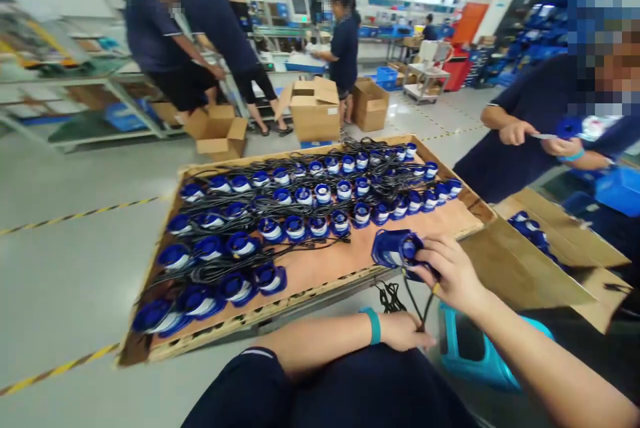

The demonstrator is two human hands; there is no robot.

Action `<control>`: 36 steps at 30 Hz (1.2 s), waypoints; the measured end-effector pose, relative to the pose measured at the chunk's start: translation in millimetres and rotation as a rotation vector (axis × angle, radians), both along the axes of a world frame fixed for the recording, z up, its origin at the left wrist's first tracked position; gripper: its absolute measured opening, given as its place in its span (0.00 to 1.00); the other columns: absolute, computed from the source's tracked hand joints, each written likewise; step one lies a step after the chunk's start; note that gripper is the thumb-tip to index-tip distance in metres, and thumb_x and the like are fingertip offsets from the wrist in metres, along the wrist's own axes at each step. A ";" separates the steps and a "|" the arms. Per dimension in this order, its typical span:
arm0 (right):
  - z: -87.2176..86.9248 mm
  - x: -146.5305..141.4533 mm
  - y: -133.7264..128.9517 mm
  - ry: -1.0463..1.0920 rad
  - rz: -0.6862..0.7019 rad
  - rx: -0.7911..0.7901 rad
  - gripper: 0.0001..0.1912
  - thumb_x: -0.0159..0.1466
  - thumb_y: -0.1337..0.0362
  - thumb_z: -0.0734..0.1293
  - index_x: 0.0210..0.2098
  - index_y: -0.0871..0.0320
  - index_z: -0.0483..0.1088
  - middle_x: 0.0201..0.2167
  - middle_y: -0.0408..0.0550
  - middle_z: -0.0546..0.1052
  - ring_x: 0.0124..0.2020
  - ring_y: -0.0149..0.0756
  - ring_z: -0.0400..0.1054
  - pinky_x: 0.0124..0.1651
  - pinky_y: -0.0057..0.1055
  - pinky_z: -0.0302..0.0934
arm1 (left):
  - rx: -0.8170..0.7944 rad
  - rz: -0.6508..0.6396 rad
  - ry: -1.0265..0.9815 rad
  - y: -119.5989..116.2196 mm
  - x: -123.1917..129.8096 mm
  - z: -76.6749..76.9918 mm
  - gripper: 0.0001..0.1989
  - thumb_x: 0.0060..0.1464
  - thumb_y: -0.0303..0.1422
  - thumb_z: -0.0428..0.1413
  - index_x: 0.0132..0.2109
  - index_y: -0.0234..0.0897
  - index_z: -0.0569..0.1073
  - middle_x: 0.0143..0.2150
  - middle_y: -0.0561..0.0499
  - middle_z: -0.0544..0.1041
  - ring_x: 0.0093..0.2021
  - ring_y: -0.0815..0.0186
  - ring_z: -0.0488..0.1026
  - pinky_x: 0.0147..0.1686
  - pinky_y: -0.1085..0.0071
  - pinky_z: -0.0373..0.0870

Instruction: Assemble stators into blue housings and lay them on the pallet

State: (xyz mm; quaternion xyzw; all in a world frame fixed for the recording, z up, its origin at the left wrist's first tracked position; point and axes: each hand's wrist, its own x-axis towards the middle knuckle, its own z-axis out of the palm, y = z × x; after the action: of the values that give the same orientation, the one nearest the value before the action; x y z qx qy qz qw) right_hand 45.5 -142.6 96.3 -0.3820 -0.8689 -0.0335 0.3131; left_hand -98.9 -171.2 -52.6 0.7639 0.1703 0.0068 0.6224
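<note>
My right hand point(447, 271) is closed on a blue part point(393, 248) with a white label, held over the front right edge of the wooden tray point(365, 268). Two dark wires run down from that part. Below it, my left hand point(403, 331), with a teal band at the wrist, has its fingers closed around the black cable point(421, 327). A looped bundle of cable point(391, 296) hangs beside this hand. Rows of similar blue parts point(295, 228) stand in the tray, with black cables lying between the rows.
A teal stool point(470, 361) is below my right forearm. At the right, a person point(540, 115) handles another blue part near an open carton point(565, 228) holding blue parts. Beyond the tray stand cartons point(315, 118) and several people.
</note>
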 end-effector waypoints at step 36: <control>-175.4 -99.2 99.9 0.436 0.157 -0.933 0.35 0.68 0.45 0.64 0.68 0.56 0.59 0.61 0.60 0.69 0.62 0.51 0.63 0.64 0.54 0.59 | -1.395 1.460 -0.420 55.4 -143.6 101.6 0.17 0.69 0.36 0.45 0.31 0.37 0.64 0.36 0.39 0.82 0.43 0.57 0.81 0.55 0.56 0.72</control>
State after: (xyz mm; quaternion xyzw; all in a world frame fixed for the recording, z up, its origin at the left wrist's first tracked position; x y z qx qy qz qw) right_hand -53.7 -42.8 -79.1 -0.4126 -0.7320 0.4614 0.2847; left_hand -242.6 -115.8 49.0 -0.0736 0.4467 0.4160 0.7886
